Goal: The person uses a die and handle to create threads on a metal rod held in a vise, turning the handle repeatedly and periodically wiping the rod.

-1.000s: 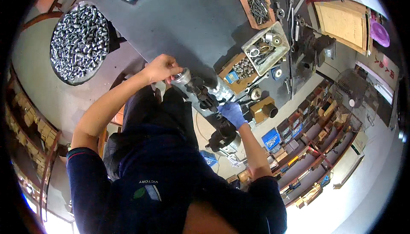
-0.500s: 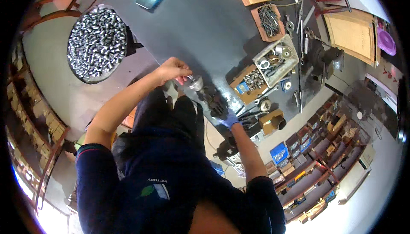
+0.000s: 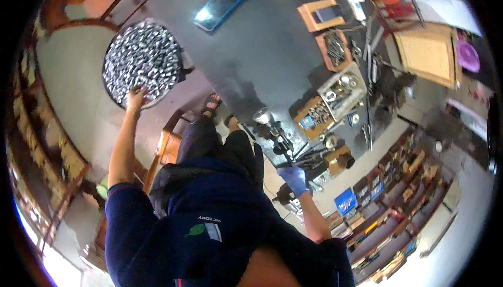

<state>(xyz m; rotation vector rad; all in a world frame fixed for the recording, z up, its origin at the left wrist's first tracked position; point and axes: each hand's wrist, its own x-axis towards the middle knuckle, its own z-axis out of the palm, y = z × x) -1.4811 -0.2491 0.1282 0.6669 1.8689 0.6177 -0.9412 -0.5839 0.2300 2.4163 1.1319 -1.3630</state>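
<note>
My left hand (image 3: 136,98) is bare and reaches to the near edge of a round tub (image 3: 107,89) heaped with short, shiny metal sleeves (image 3: 141,59). Its fingers touch the pile, but blur and the sleeves hide how they are set. At the table's near edge stands a dark metal fixture (image 3: 280,139) with a silver, cup-shaped end (image 3: 263,115). My right hand (image 3: 294,178), in a bluish-purple glove, is at the fixture's near end, with the fingers curled on a dark handle (image 3: 288,163). The glove covers most of that handle.
On the dark table (image 3: 251,51) lies a blue-edged phone (image 3: 224,3). To the right are a wooden box of bolts (image 3: 334,48), a grey tray of parts (image 3: 343,90) and a box of small metal fittings (image 3: 316,113). A wooden stool (image 3: 168,148) stands by my legs.
My left hand has left the fixture's silver end and moved left to the tub of sleeves. My right hand has drawn back slightly toward me. The whole view has shifted.
</note>
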